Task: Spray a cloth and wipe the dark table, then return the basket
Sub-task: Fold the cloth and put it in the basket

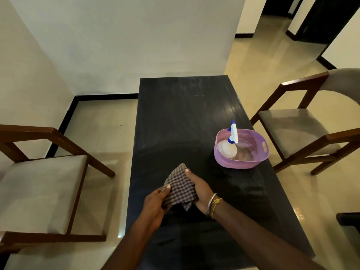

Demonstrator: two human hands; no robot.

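A checked cloth (pixel 180 187) is held just above the near middle of the dark table (pixel 185 114). My left hand (pixel 154 203) grips its left edge with the thumb on top. On the right edge my right hand (pixel 200 190) pinches it, fingers stretched along the fabric. A purple basket (pixel 241 161) stands on the table's right side, beyond my right hand. Inside it a spray bottle (pixel 229 147) with a white body and a blue and white nozzle stands upright.
A wooden chair with a grey seat (pixel 39 191) stands left of the table, and a second chair (pixel 296 129) stands to the right. White walls close off the far end. Tiled floor lies on both sides.
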